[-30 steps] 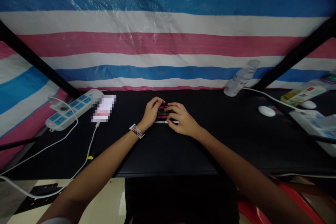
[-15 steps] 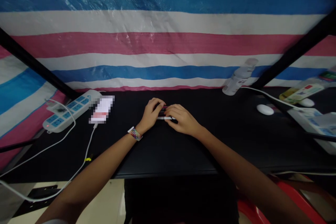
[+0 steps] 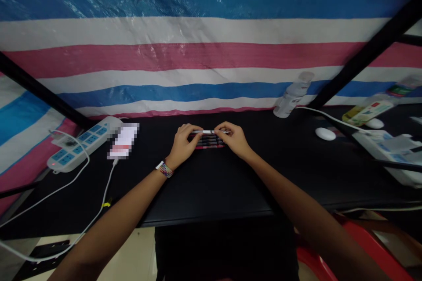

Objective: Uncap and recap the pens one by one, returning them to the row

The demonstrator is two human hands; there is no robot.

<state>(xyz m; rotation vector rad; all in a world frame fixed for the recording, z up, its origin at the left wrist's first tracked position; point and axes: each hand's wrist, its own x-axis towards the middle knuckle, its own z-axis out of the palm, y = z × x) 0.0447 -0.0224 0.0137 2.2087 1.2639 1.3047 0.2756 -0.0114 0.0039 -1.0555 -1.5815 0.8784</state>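
A white pen (image 3: 208, 131) is pinched at its left end by my left hand (image 3: 183, 142) and at its right end by my right hand (image 3: 234, 139). It lies crosswise at the far side of a row of several dark and red pens (image 3: 209, 141) on the black table (image 3: 211, 189). Those pens lie side by side between my hands, and my fingers cover parts of their ends. Whether the white pen touches the table or is lifted, I cannot tell.
Left on the table are a power strip (image 3: 84, 142), a phone (image 3: 123, 140) and white cables. To the right stand a clear bottle (image 3: 293, 95), a white mouse-like object (image 3: 325, 134), a tilted bottle (image 3: 371, 109) and another power strip (image 3: 385, 149). A striped sheet (image 3: 198, 57) hangs behind.
The white pen has gone from the near side of the row to its far side, with both hands on it. More of the dark and red pens shows now. The view has shifted slightly.
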